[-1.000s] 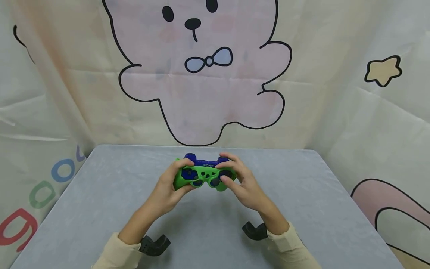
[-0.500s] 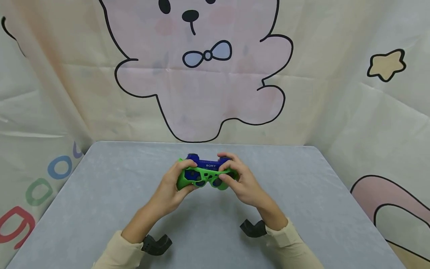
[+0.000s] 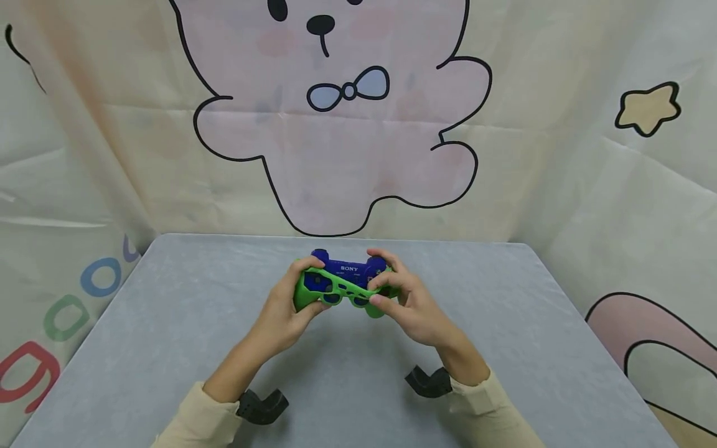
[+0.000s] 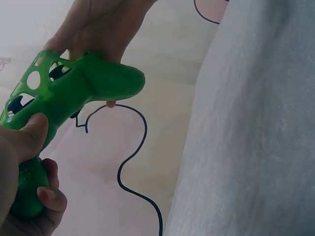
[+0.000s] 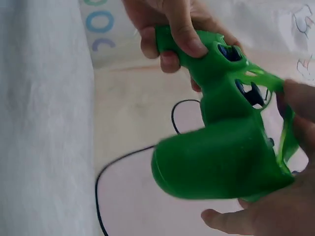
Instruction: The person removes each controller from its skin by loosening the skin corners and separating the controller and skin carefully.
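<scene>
A blue game controller (image 3: 348, 269) marked SONY is held above the table, partly inside a green rubbery cover (image 3: 305, 297). My left hand (image 3: 281, 316) grips the covered left handle, fingers over the top edge and thumb underneath. At the other end, my right hand (image 3: 419, 316) pinches the cover's front edge between thumb and finger. That edge stands off the blue face on the right side, and the right wrist view shows a gap under the stretched cover (image 5: 211, 157). Smooth green handles fill much of the left wrist view, where my left thumb (image 4: 34, 135) presses the cover.
A grey cloth-covered table (image 3: 185, 323) lies below my hands. Behind it hangs a curtain (image 3: 515, 186) printed with a bear and a star. Black wrist mounts (image 3: 262, 407) stick out from both cuffs.
The cover's front edge has been pulled down and away from the controller's right side, baring more blue face. The controller has tilted, and my right hand has shifted slightly right.
</scene>
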Motion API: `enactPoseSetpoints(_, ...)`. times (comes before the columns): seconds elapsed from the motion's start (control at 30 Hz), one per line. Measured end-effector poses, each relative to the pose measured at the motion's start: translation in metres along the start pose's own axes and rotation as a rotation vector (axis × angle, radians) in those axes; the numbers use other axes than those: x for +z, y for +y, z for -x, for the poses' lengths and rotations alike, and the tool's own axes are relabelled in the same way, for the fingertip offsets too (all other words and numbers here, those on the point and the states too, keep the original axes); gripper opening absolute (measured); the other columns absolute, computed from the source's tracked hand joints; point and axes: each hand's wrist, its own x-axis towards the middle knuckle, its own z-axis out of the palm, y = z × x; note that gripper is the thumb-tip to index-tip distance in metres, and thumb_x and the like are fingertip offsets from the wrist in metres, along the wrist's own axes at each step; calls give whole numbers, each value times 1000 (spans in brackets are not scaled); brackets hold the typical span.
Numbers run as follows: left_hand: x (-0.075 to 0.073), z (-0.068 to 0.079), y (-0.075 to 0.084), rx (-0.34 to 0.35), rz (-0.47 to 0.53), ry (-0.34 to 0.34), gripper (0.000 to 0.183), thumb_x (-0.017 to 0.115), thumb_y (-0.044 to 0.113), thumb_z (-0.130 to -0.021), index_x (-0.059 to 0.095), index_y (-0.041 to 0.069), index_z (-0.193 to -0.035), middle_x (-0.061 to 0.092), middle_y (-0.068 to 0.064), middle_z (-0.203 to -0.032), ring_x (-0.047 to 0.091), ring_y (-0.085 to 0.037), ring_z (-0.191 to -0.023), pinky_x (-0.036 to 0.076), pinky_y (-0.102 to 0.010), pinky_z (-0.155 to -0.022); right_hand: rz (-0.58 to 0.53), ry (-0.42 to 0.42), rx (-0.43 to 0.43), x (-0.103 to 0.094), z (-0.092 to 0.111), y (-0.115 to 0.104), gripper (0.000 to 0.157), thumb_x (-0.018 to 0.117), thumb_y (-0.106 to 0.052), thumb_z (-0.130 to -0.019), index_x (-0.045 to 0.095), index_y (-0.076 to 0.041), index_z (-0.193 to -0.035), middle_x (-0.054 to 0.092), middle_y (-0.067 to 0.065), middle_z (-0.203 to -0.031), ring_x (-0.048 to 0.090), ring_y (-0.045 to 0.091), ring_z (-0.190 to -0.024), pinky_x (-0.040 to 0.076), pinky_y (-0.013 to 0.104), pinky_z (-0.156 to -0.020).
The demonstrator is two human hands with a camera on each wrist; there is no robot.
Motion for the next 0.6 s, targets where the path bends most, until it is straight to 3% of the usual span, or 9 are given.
enactPoseSetpoints(0.17, -3, 0, 2, 8, 31, 15, 69, 75, -9, -84, 44, 19, -140, 56, -17, -134, 60, -26, -101, 56, -26, -76, 137, -17, -16, 1, 1, -2, 15, 64, -11, -99, 64, -16, -114, 17, 2, -167, 37, 32, -140, 43, 31, -106)
enactPoseSetpoints(0.33, -4, 1, 7, 39, 88, 16, 72, 75, -11, -83, 42, 17, -141, 50, -17, -141, 62, -27, -105, 58, -26, -79, 24, 50, -77, 3, -1, 1, 55, 66, -6, -97, 44, -11, -147, 10, 3, -169, 43, 24, -136, 50, 24, -101)
enactPoseSetpoints(0.47, -5, 2, 11, 55, 119, 20, 73, 75, -11, -83, 41, 16, -142, 48, -17, -142, 61, -27, -106, 58, -26, -79, -55, 79, -118, 1, -2, 4, 85, 69, -4, -94, 17, -14, -161, 21, 14, -166, 54, 16, -128, 56, 26, -94)
enactPoseSetpoints(0.6, -5, 3, 11, 78, 129, 17, 71, 75, -10, -84, 41, 15, -141, 49, -17, -139, 61, -19, -106, 58, -26, -79, -86, 29, -51, -1, -2, 6, 102, 74, -3, -90, 6, -23, -163, 35, 19, -157, 59, 12, -122, 58, 28, -93)
